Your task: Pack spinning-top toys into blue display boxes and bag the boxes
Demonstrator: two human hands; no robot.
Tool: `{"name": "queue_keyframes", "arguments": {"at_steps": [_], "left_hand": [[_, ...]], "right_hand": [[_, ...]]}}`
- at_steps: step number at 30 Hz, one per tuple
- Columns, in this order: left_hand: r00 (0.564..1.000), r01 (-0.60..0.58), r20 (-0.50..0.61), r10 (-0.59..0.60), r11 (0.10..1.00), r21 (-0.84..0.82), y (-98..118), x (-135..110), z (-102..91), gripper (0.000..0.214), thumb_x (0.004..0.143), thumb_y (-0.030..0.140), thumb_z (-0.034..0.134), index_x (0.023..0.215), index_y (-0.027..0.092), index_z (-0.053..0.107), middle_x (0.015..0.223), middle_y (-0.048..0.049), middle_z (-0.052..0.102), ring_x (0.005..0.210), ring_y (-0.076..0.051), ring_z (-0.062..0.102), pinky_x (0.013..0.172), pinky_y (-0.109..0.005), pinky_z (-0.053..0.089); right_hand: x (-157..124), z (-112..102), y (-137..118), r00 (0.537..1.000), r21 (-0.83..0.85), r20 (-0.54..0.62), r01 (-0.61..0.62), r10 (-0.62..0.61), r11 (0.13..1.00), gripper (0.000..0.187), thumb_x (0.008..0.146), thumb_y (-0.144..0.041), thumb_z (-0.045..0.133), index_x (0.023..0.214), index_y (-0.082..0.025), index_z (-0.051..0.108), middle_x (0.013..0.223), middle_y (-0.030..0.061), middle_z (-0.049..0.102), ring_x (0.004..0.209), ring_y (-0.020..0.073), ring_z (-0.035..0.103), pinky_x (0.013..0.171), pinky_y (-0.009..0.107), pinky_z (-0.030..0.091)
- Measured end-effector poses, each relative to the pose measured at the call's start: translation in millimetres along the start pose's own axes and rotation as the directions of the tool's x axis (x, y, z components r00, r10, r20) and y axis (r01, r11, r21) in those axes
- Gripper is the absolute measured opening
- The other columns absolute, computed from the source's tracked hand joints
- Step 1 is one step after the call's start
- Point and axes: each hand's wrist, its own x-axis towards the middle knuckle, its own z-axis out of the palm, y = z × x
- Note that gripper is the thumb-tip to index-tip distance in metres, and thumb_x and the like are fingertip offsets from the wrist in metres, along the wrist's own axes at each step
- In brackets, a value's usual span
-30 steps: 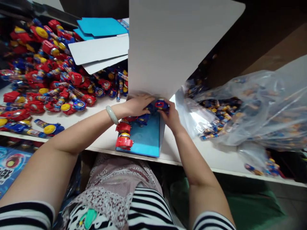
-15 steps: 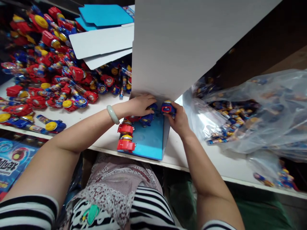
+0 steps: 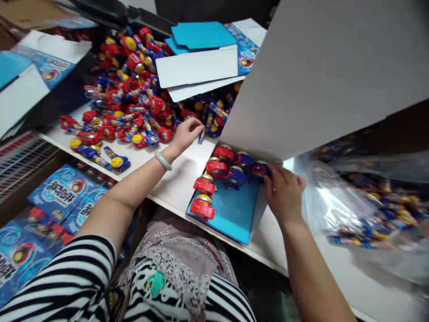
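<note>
White tabletop (image 3: 177, 179) runs across the view, with a heap of red and blue plastic toys (image 3: 134, 96) on its left part and a clear plastic bag (image 3: 335, 197) of small, colourful pieces on the right. Flat blue-and-white cardboard sheets (image 3: 201, 67) lie over the back of the heap. Below the near edge, at left, sit printed blue boxes (image 3: 62, 192).

Near the middle stands a carton (image 3: 231, 214) with a bright blue floor, a tall white panel (image 3: 321, 76) rising behind it. Four red toys (image 3: 203, 206) line its left side from front to back, and blue toys (image 3: 235, 176) sit at the back, beside the rearmost red ones.

At the carton's back right corner, the right hand (image 3: 284, 192) has its thumb and fingers closed about the right end of a blue toy with a red-rimmed slot (image 3: 260, 170); this toy's long axis seems to run side to side.

Outside the carton, the left hand (image 3: 187, 134) is just above the tabletop, fingers bunched close together. A small tube (image 3: 201, 135) lies right below their tips, between heap and carton, its long axis pointing roughly towards the wearer. Whether these fingers grip it, I cannot tell; the left hand is much the nearer to it.
</note>
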Motion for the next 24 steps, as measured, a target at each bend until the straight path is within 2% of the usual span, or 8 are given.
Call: {"name": "queue_keyframes", "arguments": {"at_steps": [2, 4, 9, 15, 17, 20, 22, 24], "left_hand": [[0.993, 0.106, 0.041, -0.114, 0.981, 0.164, -33.3, 6.6, 1.6, 0.021, 0.094, 0.02, 0.048, 0.105, 0.012, 0.063, 0.106, -0.0123, 0.069, 0.098, -0.021, 0.063, 0.09, -0.034, 0.052], [0.984, -0.001, 0.169, -0.061, 0.94, 0.342, -51.1, 15.3, 12.5, 0.031, 0.092, 0.015, 0.047, 0.119, 0.009, 0.061, 0.126, -0.0177, 0.064, 0.116, -0.027, 0.057, 0.099, -0.04, 0.048], [0.932, -0.204, 0.361, -0.03, 0.778, 0.594, -47.4, 34.2, 36.5, 0.05, 0.091, 0.004, 0.033, 0.139, 0.004, 0.048, 0.156, -0.0275, 0.034, 0.137, -0.039, 0.038, 0.098, -0.052, 0.044], [0.821, -0.449, 0.555, 0.135, 0.753, 0.481, -52.4, 3.6, -3.8, 0.043, 0.091, 0.013, 0.043, 0.132, 0.012, 0.055, 0.132, -0.021, 0.054, 0.117, -0.033, 0.054, 0.087, -0.043, 0.048], [0.874, -0.384, 0.456, 0.17, 0.816, 0.431, -48.9, -11.7, -29.9, 0.045, 0.086, 0.021, 0.057, 0.131, 0.016, 0.053, 0.129, -0.0173, 0.055, 0.114, -0.03, 0.057, 0.088, -0.04, 0.05], [0.983, -0.18, 0.091, 0.159, 0.933, 0.311, -16.6, -24.0, -71.8, 0.052, 0.085, 0.031, 0.064, 0.133, 0.02, 0.046, 0.127, -0.0117, 0.056, 0.116, -0.026, 0.059, 0.095, -0.037, 0.052], [0.986, -0.14, -0.057, 0.156, 0.963, 0.229, 24.1, -26.5, -95.5, 0.052, 0.089, 0.042, 0.063, 0.133, 0.022, 0.043, 0.125, -0.0087, 0.056, 0.12, -0.026, 0.059, 0.097, -0.038, 0.052], [0.984, -0.148, -0.068, 0.163, 0.971, 0.188, 68.5, -27.0, -111.4, 0.057, 0.089, 0.058, 0.06, 0.132, 0.025, 0.044, 0.125, -0.0062, 0.055, 0.122, -0.029, 0.06, 0.094, -0.042, 0.053]], "right_hand": [[0.5, 9.9, 3.4, 1.0, 0.031, -0.009, -0.009, 0.009, 0.999, 0.039, 0.099, -0.032, 0.045, 0.133, -0.019, 0.06, 0.119, 0.0155, 0.07, 0.109, 0.0289, 0.064, 0.094, 0.047, 0.042], [2.2, 15.7, 6.6, 1.0, 0.045, -0.005, -0.011, 0.011, 0.999, 0.039, 0.098, -0.032, 0.048, 0.132, -0.018, 0.062, 0.116, 0.0156, 0.071, 0.107, 0.0297, 0.065, 0.094, 0.048, 0.044], [2.2, 6.5, 8.5, 0.999, 0.044, 0.003, 0.049, -0.049, 0.998, 0.045, 0.096, -0.038, 0.054, 0.135, -0.018, 0.061, 0.124, 0.0183, 0.068, 0.112, 0.0346, 0.065, 0.095, 0.055, 0.049], [-10.3, -24.7, -24.3, 0.955, 0.286, -0.279, -0.014, 0.098, 0.958, 0.039, 0.092, -0.029, 0.063, 0.131, -0.025, 0.064, 0.122, 0.0134, 0.07, 0.113, 0.0319, 0.068, 0.097, 0.054, 0.055], [-2.3, -34.1, -47.6, 0.961, 0.436, -0.264, 0.047, 0.078, 0.899, 0.033, 0.092, -0.025, 0.063, 0.124, -0.03, 0.067, 0.115, 0.0079, 0.073, 0.106, 0.0277, 0.07, 0.094, 0.049, 0.058], [34.0, -37.8, -92.7, 0.985, 0.592, -0.163, 0.145, -0.059, 0.793, 0.036, 0.094, -0.028, 0.062, 0.13, -0.033, 0.062, 0.119, 0.006, 0.072, 0.108, 0.0262, 0.07, 0.093, 0.048, 0.061], [68.3, -33.4, -126.2, 0.984, 0.642, -0.115, 0.18, -0.138, 0.745, 0.055, 0.094, -0.038, 0.063, 0.145, -0.032, 0.046, 0.139, 0.0088, 0.061, 0.122, 0.0283, 0.064, 0.094, 0.048, 0.061], [98.7, -28.6, -155.8, 0.973, 0.664, -0.126, 0.228, -0.194, 0.713, 0.074, 0.091, -0.045, 0.066, 0.153, -0.031, 0.028, 0.154, 0.0098, 0.046, 0.131, 0.0289, 0.057, 0.098, 0.047, 0.06]]}}
